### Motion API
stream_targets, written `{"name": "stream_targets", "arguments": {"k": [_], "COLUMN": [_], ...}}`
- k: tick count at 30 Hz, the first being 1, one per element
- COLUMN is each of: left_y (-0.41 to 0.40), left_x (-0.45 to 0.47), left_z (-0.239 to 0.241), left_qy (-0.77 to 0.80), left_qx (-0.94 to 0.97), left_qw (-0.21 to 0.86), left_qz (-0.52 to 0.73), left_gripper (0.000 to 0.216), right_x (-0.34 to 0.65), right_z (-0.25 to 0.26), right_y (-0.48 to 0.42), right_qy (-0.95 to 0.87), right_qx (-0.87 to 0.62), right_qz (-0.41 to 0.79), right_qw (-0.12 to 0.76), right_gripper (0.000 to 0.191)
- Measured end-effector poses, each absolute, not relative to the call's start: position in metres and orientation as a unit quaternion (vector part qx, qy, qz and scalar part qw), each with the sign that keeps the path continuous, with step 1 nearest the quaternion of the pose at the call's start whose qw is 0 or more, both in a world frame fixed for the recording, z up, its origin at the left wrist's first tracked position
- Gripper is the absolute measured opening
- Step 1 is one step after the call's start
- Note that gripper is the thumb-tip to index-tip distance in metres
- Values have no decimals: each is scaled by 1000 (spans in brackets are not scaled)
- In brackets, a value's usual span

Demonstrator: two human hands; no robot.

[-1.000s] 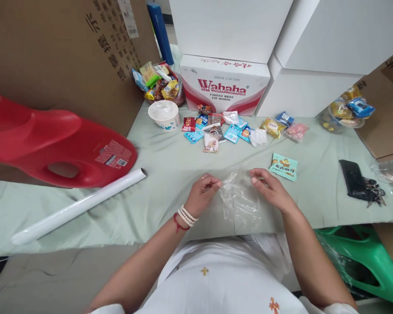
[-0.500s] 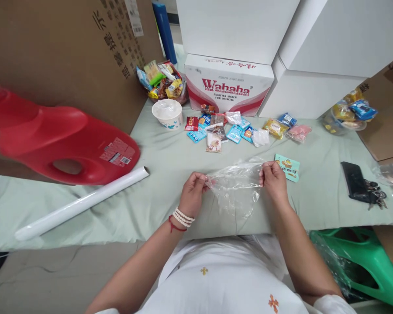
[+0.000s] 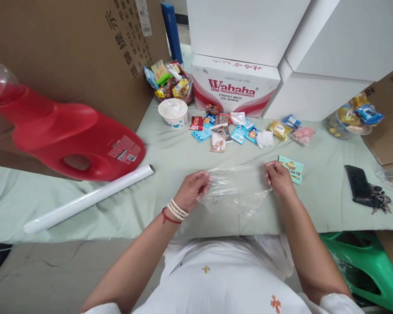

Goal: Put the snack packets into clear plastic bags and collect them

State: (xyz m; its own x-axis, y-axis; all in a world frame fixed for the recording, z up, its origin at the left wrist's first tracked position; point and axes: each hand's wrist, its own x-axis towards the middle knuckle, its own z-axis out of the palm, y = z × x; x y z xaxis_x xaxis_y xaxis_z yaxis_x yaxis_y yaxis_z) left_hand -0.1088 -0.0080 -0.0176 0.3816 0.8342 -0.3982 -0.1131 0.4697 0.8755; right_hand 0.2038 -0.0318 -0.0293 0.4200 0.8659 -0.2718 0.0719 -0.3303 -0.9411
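A clear, thin plastic bag (image 3: 237, 187) stretches between my two hands above the front of the table. My left hand (image 3: 194, 187), with a beaded bracelet at the wrist, pinches its left side. On the other side my right hand (image 3: 277, 175) grips the bag's upper right edge. Beside and partly behind my right hand lies a mint-green packet (image 3: 292, 168). Farther back, several small snack packets (image 3: 218, 141) are spread in a loose group. A white paper bowl (image 3: 173, 112) with a clear plastic liner stands to their left.
Against the cardboard box at left stands a red detergent jug (image 3: 85, 139), with a white tube (image 3: 91, 198) in front. A Wahaha carton (image 3: 236, 85) and a snack basket (image 3: 190, 89) are at the back. A phone (image 3: 358, 183) with keys lies right, above a green stool (image 3: 363, 266).
My hands have moved apart, pulling the plastic bag wider and tauter between them. The whole view has shifted slightly, so the table things appear a little farther right.
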Motion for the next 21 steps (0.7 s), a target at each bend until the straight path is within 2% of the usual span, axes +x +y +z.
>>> {"name": "stream_targets", "arguments": {"k": [3, 5, 8, 11, 12, 16, 19, 21], "left_y": [-13, -16, -16, -14, -13, -8, -5, -4], "left_x": [-113, -112, -105, -100, -100, -111, -119, -119], "left_z": [-14, -14, -20, -27, -29, -31, -30, -30], "left_qy": [409, 408, 437, 474, 487, 511, 533, 567], "left_qx": [408, 410, 377, 353, 350, 356, 370, 370], "left_qw": [737, 741, 741, 724, 713, 682, 652, 629], "left_qz": [351, 340, 342, 356, 363, 384, 390, 383], "left_gripper": [66, 79, 92, 93, 91, 89, 91, 78], "right_x": [203, 198, 188, 183, 184, 197, 207, 209], "right_z": [-29, -27, -22, -22, -23, -33, -39, -39], "right_y": [-24, -20, -22, -31, -34, -42, -46, -48], "right_qy": [-346, -339, -316, -333, -340, -347, -344, -343], "right_qx": [-668, -627, -564, -585, -605, -669, -691, -698], "right_qz": [427, 483, 588, 594, 579, 519, 505, 504], "right_qw": [501, 508, 485, 441, 428, 404, 386, 376], "right_gripper": [45, 52, 72, 90, 87, 53, 49, 49]}}
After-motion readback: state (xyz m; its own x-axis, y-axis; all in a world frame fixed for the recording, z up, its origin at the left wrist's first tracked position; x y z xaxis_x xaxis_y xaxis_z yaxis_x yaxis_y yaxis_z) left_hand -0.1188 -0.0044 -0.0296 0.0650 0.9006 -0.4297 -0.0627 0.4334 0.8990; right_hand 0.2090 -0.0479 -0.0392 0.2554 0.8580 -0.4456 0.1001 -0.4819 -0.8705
